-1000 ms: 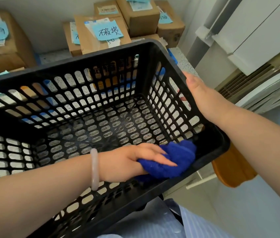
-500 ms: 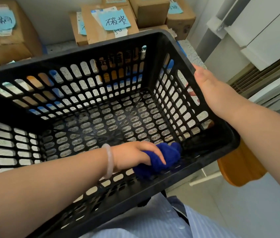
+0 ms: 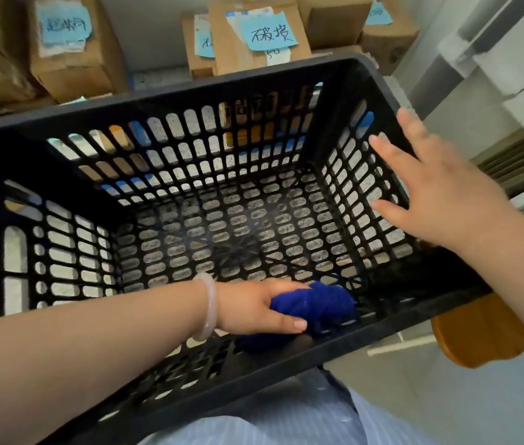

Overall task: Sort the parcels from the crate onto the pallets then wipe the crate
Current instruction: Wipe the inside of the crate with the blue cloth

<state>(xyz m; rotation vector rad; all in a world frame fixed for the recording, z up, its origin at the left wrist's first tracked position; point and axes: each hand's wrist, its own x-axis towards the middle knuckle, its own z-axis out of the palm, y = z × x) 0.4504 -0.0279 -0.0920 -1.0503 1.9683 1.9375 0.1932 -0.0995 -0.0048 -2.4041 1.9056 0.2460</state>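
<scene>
Black slotted crate (image 3: 170, 94), tipped toward the wearer, open top facing the camera. Left grip (image 3: 254, 308) inside, low against the near wall, fingers and thumb curled round a bunched blue cloth (image 3: 321, 303). Cloth pressed into the near-right bottom corner. Pale bangle (image 3: 210, 306) on that wrist. Right grip (image 3: 440, 200) spread wide, fingers straight, holding nothing, over the crate's right wall and rim. Blurred there; contact with the plastic not discernible. Beyond the far rim, brown cardboard parcels (image 3: 247, 56) stacked by the wall, several with handwritten blue paper labels (image 3: 271, 32). More boxes (image 3: 71, 59) at upper left. Orange-brown wooden piece (image 3: 479, 332) below the crate's right corner. Striped blue fabric (image 3: 286, 425) beneath the near edge.
</scene>
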